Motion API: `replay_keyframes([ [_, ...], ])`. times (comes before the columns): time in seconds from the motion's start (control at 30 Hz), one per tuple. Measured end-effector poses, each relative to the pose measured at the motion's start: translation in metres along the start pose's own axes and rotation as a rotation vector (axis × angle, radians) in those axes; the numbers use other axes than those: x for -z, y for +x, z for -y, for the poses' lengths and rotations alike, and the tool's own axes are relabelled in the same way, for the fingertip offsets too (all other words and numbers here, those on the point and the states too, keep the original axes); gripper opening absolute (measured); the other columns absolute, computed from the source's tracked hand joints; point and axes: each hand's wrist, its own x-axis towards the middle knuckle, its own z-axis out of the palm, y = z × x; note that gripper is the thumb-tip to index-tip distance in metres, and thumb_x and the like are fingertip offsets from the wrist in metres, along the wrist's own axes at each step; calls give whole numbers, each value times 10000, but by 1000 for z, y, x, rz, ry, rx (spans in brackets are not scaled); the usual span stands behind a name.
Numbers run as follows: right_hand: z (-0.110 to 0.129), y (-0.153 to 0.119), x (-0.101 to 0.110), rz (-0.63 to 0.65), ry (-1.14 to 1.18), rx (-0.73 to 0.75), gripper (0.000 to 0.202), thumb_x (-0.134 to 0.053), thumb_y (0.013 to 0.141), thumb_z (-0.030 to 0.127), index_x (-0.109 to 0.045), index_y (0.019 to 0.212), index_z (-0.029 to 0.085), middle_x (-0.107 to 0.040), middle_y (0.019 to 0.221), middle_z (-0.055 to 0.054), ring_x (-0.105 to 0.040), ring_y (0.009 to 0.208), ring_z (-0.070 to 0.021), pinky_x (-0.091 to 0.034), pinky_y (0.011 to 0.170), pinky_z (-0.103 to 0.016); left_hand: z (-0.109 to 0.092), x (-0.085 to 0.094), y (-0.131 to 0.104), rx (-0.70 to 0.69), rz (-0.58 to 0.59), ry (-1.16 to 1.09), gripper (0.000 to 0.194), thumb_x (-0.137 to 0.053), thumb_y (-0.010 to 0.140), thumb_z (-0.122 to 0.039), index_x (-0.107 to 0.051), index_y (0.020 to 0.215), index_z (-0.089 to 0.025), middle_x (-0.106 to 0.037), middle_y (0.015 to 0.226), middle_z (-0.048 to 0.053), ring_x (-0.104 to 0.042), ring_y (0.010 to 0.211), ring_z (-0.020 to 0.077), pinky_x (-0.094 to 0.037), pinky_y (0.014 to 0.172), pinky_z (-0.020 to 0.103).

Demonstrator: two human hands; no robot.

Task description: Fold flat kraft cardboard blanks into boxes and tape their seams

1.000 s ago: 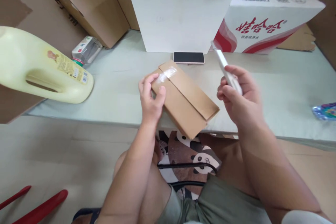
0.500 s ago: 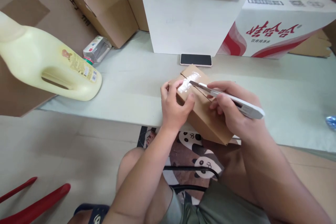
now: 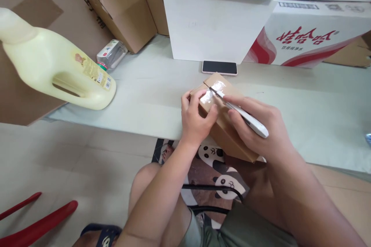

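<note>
A small brown cardboard box (image 3: 232, 139) lies at a slant on the table's front edge, its near end jutting over. Shiny clear tape (image 3: 218, 84) crosses the seam at its far end. My left hand (image 3: 198, 114) grips that end, thumb on the near side and fingers over the top left edge. In my right hand (image 3: 255, 119) is a white-handled utility knife (image 3: 246, 115), its blade tip touching the taped seam between the flaps. How deep the tip sits cannot be made out.
Behind the box lies a phone (image 3: 219, 67), against stacked white cartons (image 3: 214, 27). A pale yellow jug (image 3: 58, 69) and a clear plastic bottle (image 3: 112, 54) are on the left. An open cardboard box (image 3: 127, 15) stands behind them. Red stool legs (image 3: 43, 224) are at lower left.
The knife has turned steeper in my right hand, its handle end swinging left and toward me. The blade tip stays at the tape. My left hand keeps its hold on the box.
</note>
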Motion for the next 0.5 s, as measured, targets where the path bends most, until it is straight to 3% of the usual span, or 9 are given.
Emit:
replay_keyframes([
  [0.13, 2, 2, -2, -6, -9, 6, 230, -563, 922, 273, -702, 1104, 246, -743, 959, -51, -686, 739, -190, -529, 650, -314, 2, 0, 0, 1, -8, 2, 366, -666, 857, -385, -597, 1193, -256, -534, 1229, 112, -543, 1233, 276, -459, 1059, 463],
  [0.3, 1, 1, -4, -100, -47, 32, 162, -559, 851, 199, -700, 927, 227, -656, 807, -25, -579, 598, -138, -461, 559, -288, 1, 2, 1, -25, -25, 22, 341, -647, 858, -376, -609, 1170, -244, -553, 1197, 113, -551, 1205, 268, -455, 1060, 449],
  [0.5, 2, -9, 3, -223, 59, 47, 143, -552, 837, 177, -681, 848, 238, -651, 942, -54, -652, 784, -183, -546, 666, -340, 1, 3, 1, -7, -27, 7, 342, -628, 864, -410, -609, 1167, -253, -574, 1161, 102, -567, 1152, 256, -474, 1030, 432],
])
